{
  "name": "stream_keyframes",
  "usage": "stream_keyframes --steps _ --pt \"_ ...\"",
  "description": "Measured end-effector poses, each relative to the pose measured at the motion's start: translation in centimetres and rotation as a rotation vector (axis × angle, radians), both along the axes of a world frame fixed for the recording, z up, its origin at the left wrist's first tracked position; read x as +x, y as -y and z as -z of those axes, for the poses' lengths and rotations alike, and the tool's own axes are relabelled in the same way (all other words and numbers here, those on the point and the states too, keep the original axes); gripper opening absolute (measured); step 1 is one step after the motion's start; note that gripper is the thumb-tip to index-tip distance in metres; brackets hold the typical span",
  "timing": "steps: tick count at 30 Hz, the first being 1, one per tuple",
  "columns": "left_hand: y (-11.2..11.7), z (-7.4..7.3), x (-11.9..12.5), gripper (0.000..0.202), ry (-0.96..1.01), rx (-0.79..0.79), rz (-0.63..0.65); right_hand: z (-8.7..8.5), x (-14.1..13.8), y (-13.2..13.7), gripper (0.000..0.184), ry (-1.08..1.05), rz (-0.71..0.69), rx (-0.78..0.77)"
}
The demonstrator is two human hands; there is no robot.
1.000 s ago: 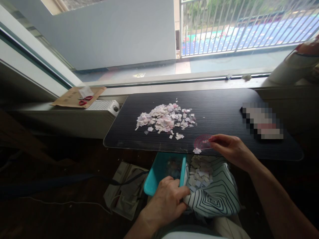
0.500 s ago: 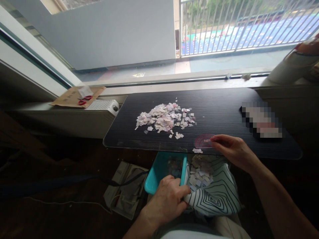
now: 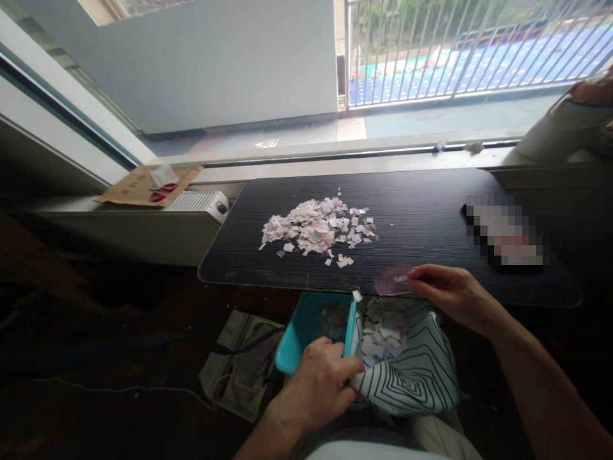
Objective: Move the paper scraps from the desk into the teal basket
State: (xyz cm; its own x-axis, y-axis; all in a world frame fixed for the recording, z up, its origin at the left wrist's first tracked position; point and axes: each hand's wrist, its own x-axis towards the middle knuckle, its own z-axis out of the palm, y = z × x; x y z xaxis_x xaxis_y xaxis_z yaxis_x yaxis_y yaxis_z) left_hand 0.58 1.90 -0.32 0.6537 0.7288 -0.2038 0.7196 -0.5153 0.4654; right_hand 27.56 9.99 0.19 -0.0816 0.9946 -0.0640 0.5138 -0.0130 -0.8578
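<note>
A heap of small white and pink paper scraps (image 3: pixel 318 228) lies on the black tabletop (image 3: pixel 421 217). My right hand (image 3: pixel 450 295) pinches a clear pink round protractor (image 3: pixel 391 280) lying flat at the table's near edge. Below the edge, my left hand (image 3: pixel 318 383) grips the rim of a teal plastic bin (image 3: pixel 306 329) together with a striped cloth (image 3: pixel 412 370) that cradles several more scraps (image 3: pixel 383 329). One scrap (image 3: pixel 357 296) sits on the bin's rim.
A blurred-out object (image 3: pixel 505 230) lies at the table's right. Red scissors (image 3: pixel 160 191) rest on a brown envelope (image 3: pixel 138 185) on the sill at left, beside a white radiator (image 3: pixel 198 204). Another person's sleeve (image 3: pixel 560 131) leans on the sill at far right. A power strip (image 3: pixel 239 370) is on the floor.
The small clump of scraps at the table's near edge has dropped off; one piece now sits on the bin rim. My right hand and the protractor shifted slightly right.
</note>
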Motion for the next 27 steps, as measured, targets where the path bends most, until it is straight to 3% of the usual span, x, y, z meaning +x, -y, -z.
stream_keyframes --steps 7,12,15,18,24,27 --pt "-0.1 -0.1 -0.2 0.008 -0.045 0.012 -0.005 0.0 -0.6 -0.5 0.026 0.012 0.04 0.049" --pt "-0.1 -0.1 -0.3 0.011 -0.037 0.044 -0.008 -0.3 -1.3 -0.6 0.024 0.03 -0.032 0.03" --pt "-0.2 0.1 -0.3 0.011 -0.037 0.055 -0.003 -0.4 -1.6 -0.7 0.025 0.011 0.022 0.077" --pt "-0.2 0.2 -0.4 0.01 -0.044 0.069 -0.007 -0.1 -2.4 -1.4 0.027 0.0 0.104 0.126" --pt "0.2 0.3 -0.7 0.008 -0.018 0.072 -0.03 0.4 -5.0 -3.6 0.029 0.026 0.113 0.175" --pt "0.4 0.3 -0.9 0.007 -0.006 0.064 -0.055 0.5 -5.0 -3.9 0.025 0.145 0.084 0.21"
